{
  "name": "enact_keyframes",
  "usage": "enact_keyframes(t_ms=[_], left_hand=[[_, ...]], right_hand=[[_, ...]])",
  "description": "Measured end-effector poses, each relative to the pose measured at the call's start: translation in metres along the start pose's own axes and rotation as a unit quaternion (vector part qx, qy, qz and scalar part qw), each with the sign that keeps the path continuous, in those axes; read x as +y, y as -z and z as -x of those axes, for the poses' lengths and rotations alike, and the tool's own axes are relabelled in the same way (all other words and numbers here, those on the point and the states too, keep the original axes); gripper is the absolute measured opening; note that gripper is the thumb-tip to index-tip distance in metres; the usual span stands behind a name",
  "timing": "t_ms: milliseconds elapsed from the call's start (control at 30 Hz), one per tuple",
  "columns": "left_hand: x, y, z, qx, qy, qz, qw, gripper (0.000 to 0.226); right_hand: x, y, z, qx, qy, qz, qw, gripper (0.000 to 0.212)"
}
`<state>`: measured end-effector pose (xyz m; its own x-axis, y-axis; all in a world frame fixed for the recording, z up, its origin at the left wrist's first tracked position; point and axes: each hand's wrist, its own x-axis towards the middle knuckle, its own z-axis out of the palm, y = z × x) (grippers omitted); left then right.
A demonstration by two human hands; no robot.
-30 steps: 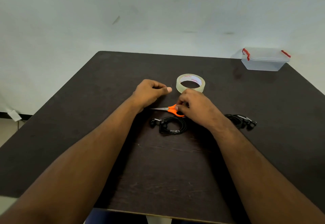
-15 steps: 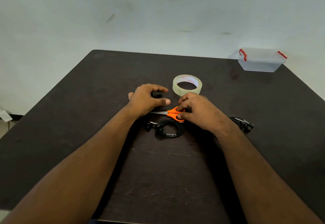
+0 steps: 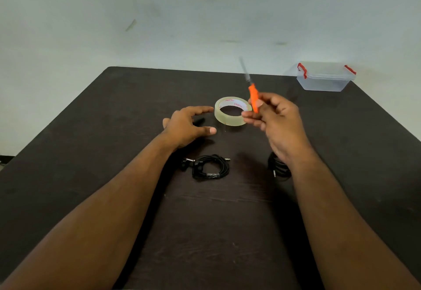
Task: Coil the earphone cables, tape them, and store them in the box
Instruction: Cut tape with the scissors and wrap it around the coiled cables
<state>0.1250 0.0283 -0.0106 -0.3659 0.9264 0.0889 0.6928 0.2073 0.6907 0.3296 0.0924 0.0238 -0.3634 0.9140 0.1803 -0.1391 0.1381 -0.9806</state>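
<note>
Right hand (image 3: pixel 276 116) grip: closed on the orange scissors (image 3: pixel 252 97) by the handles, blades pointing up and away, blurred. Left hand (image 3: pixel 185 125) grip: open, fingers spread, holding nothing, hovering just left of the tape (image 3: pixel 232 111).

Where things are:
- one coil (image 3: pixel 210 168) on the table (image 3: pixel 114 130), centre front. A glossy band crosses its near side, so it looks taped.
- second coil (image 3: pixel 276 166) to the right, half hidden under the right wrist. Can't tell if it's taped.
- box (image 3: pixel 324 77) at far right corner, lid on, well apart from both coils.

Step, as I read it: cut a strip for the second coil. To do it well:
- seat thumb and finger in the scissor loops before cutting
- left hand pins the roll and peels a short tail
- cut clean and keep the strip off the table
- keep the coil tight and wrap across all the strands

Risk: tape folding on itself.
</note>
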Motion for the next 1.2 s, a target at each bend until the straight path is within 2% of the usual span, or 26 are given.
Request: enact_keyframes(t_ms=[67,100,167,233,333,433,500,600,667,800,967,1100,1200], left_hand=[[0.002,-0.002,0.0,0.008,-0.013,-0.008,1.0,0.034],[0.002,-0.003,0.0,0.019,-0.015,-0.005,1.0,0.023],[0.001,-0.004,-0.001,0.039,-0.019,0.001,0.999,0.01],[0.0,-0.005,-0.001,0.047,-0.016,-0.005,0.999,0.005],[-0.003,-0.007,-0.002,0.044,-0.015,-0.003,0.999,0.004],[-0.003,-0.007,-0.001,0.051,-0.013,0.015,0.999,0.005],[-0.006,-0.006,-0.002,0.049,-0.008,0.027,0.998,0.007],[-0.012,-0.004,-0.004,0.04,-0.013,0.042,0.998,0.016],[-0.014,0.0,-0.004,0.037,-0.012,0.029,0.999,0.018],[-0.021,0.013,-0.005,0.048,-0.014,-0.02,0.999,0.017],[-0.025,0.019,-0.005,0.061,-0.026,-0.054,0.996,0.013],[-0.036,0.03,-0.006,0.121,-0.001,-0.056,0.991,0.009],[-0.043,0.032,-0.005,0.118,0.005,-0.059,0.991,0.005]], right_hand=[[-0.005,-0.005,0.003,0.001,-0.093,-0.237,0.967,0.015],[-0.006,-0.008,0.005,-0.019,-0.123,-0.299,0.946,0.015],[-0.009,-0.017,0.007,-0.074,-0.147,-0.335,0.928,0.012],[-0.011,-0.029,0.004,-0.1,-0.144,-0.323,0.93,0.014],[-0.009,-0.04,-0.013,-0.073,-0.112,-0.244,0.961,0.015],[0.002,-0.04,-0.04,-0.046,-0.046,-0.053,0.996,0.007],[0.013,-0.036,-0.055,-0.054,-0.021,0.072,0.996,0.008],[0.03,-0.027,-0.066,-0.091,0.004,0.216,0.972,0.011],[0.036,-0.023,-0.07,-0.1,0.008,0.239,0.966,0.014],[0.044,-0.02,-0.076,-0.124,0.019,0.311,0.942,0.006],[0.043,-0.02,-0.081,-0.142,0.018,0.366,0.919,0.014],[0.041,-0.021,-0.078,-0.138,0.022,0.367,0.92,0.011],[0.041,-0.025,-0.079,-0.133,0.029,0.378,0.916,0.008]])
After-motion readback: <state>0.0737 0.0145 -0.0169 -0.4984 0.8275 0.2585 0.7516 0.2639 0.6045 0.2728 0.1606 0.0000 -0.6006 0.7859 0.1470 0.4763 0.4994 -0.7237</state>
